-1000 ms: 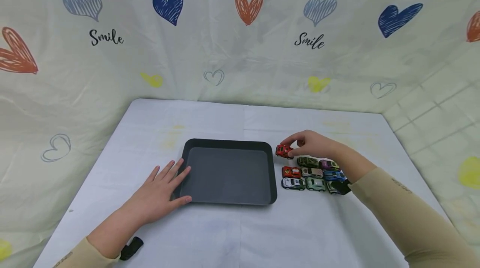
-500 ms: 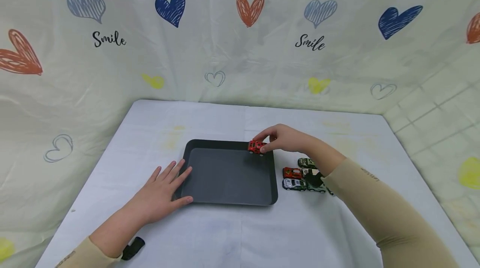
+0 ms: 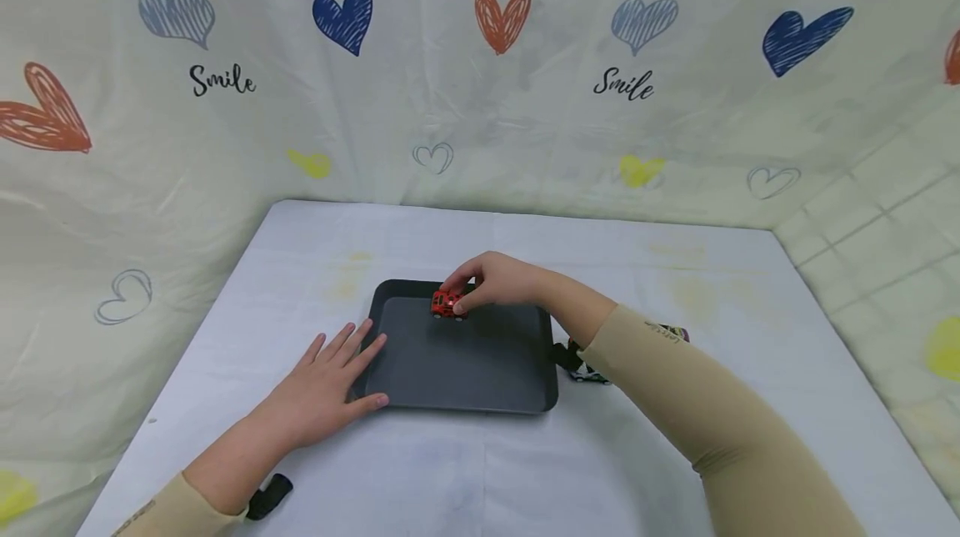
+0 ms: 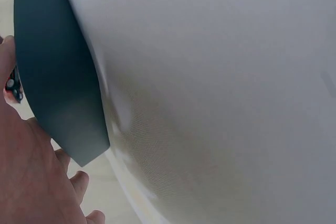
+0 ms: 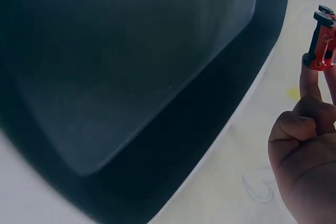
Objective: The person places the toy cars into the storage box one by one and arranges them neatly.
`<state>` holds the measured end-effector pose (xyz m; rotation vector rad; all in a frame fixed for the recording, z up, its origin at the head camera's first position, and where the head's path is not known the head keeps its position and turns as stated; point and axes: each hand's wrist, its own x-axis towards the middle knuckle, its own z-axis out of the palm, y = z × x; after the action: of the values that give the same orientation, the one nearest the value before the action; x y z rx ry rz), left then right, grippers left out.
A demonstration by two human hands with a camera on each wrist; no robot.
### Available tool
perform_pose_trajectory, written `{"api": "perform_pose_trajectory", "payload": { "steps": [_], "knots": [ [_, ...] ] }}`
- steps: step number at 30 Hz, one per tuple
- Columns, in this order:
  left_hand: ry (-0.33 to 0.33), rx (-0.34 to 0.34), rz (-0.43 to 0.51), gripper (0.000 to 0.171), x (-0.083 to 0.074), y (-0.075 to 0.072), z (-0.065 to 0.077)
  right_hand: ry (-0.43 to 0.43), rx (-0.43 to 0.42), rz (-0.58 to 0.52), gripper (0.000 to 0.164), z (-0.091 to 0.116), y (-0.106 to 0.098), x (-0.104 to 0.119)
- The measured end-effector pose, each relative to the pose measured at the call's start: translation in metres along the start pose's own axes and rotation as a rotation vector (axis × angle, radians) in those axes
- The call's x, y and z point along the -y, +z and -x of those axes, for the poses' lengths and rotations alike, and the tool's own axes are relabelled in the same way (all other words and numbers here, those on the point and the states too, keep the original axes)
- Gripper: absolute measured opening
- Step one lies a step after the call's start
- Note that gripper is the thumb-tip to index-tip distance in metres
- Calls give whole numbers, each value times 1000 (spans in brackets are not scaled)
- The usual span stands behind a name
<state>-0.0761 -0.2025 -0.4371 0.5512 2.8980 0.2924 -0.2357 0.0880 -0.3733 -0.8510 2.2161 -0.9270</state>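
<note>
My right hand [image 3: 502, 280] pinches a small red toy car [image 3: 447, 304] between thumb and fingers, over the back part of a dark grey rectangular tray [image 3: 457, 362]. In the right wrist view the red toy car [image 5: 323, 43] shows its black wheels at the fingertips, and the other fingers curl into the palm. Flat with fingers spread, my left hand [image 3: 315, 395] rests against the tray's left edge. The left wrist view has part of that hand [image 4: 31, 177] beside the tray wall [image 4: 58, 66].
Right of the tray, several toy cars [image 3: 588, 374] stand on the white table [image 3: 480, 470], mostly hidden by the right forearm and sleeve [image 3: 675, 378]. A curtain [image 3: 562, 120] printed with hearts hangs behind the table.
My right hand has carried the red toy car leftward from beside the other cars, past the tray's right rim, to above the tray. The left hand has stayed in place.
</note>
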Motion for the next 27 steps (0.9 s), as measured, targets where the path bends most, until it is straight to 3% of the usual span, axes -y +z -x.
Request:
{"api": "perform_pose_trajectory", "payload": {
  "steps": [14,19,27],
  "knots": [
    [7,-4,-1,89,0,-1,-2,17,1,221,35,-45,43,6],
    [11,12,5,88,-1,-3,-1,41,19,293,36,-52,55,7],
    [24,-20,25,87,2,1,0,42,2,357,38,-55,65,9]
  ]
}}
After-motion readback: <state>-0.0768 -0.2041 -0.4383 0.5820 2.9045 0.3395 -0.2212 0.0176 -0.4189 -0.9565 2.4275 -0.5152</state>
